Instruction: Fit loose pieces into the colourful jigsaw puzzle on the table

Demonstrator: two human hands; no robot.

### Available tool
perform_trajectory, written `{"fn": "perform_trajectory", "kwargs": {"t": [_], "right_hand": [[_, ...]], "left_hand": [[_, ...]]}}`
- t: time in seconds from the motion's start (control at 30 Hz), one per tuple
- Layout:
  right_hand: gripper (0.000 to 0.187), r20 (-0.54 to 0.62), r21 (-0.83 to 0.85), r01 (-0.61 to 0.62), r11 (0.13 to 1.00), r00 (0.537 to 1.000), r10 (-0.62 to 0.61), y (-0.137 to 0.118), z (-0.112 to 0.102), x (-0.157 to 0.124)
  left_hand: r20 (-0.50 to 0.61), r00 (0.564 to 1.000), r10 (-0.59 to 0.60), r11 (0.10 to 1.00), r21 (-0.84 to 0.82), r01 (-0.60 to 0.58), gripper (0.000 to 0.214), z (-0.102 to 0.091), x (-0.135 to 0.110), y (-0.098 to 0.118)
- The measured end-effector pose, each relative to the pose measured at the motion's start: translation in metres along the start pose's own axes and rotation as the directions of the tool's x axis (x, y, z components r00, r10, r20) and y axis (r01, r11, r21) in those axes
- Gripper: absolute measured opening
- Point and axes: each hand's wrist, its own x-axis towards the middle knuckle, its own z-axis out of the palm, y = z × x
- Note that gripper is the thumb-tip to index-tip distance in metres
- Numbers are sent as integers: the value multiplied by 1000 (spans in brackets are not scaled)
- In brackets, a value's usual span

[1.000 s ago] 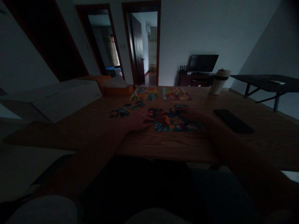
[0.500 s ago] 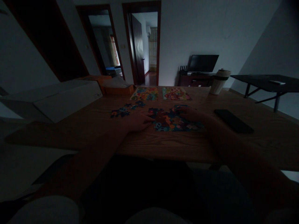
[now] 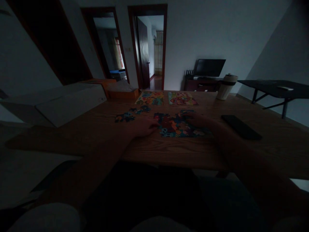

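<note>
A partly assembled jigsaw puzzle (image 3: pixel 174 125), dark blue with an orange figure and colourful shapes, lies flat on the wooden table in front of me. At its left edge is my left hand (image 3: pixel 145 126), its fingers bent and apart, the tips touching or just above the border. My right hand (image 3: pixel 198 120) rests over the upper right part, fingers stretched out on the pieces and covering some of them. Loose puzzle pieces (image 3: pixel 125 116) lie in a cluster beyond my left hand. The room is dim, so fine detail at the fingertips is hard to make out.
Two colourful picture sheets (image 3: pixel 151 98) (image 3: pixel 182 98) lie toward the table's far edge. A white box (image 3: pixel 70 104) and an orange box (image 3: pixel 123 93) stand at the left. On the right are a black phone-like slab (image 3: pixel 240 127) and a pale tumbler (image 3: pixel 226 87).
My left hand's fingers have curled a little more at the puzzle's left edge. My right hand stays nearly in place. The whole view has shifted slightly downward.
</note>
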Motion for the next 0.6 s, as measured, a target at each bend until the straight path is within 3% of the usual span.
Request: {"fn": "perform_trajectory", "kwargs": {"t": [0.43,0.6], "right_hand": [[49,-21,38,7,999,1000,-6,4,3,3],[48,-24,29,15,999,1000,-15,-1,0,0]], "left_hand": [[13,994,107,993,39,-108,39,0,0,1],[38,997,67,992,106,-71,40,0,3,5]]}}
